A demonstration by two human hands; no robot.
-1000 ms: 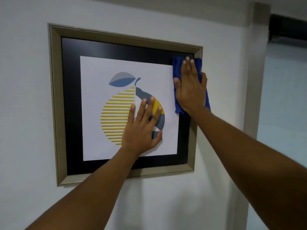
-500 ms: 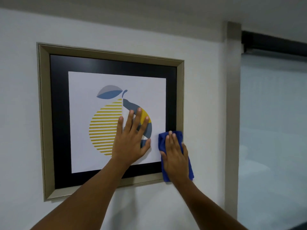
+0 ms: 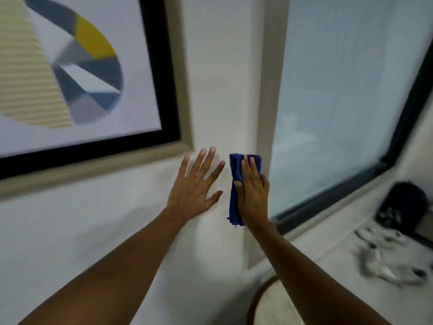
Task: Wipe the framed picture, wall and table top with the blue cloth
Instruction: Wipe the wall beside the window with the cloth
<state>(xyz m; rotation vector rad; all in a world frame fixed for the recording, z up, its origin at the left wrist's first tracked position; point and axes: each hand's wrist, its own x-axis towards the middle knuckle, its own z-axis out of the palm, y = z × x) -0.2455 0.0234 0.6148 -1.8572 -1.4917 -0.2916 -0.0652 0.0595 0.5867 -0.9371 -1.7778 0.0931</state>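
white wall (image 3: 218,90) | blue cloth (image 3: 233,200) flat on it | pane (image 3: 339,113) right, seemingly frosted

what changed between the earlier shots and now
The right hand slid the blue cloth down the right side of the framed picture and off it, onto the wall below its lower right corner. The left hand left the print and now lies flat on the wall beside the cloth. Unchanged: right hand presses the cloth flat, left hand holds nothing.

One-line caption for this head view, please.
Right hand presses the blue cloth to the wall, below-right of the framed picture; left hand flat beside it.
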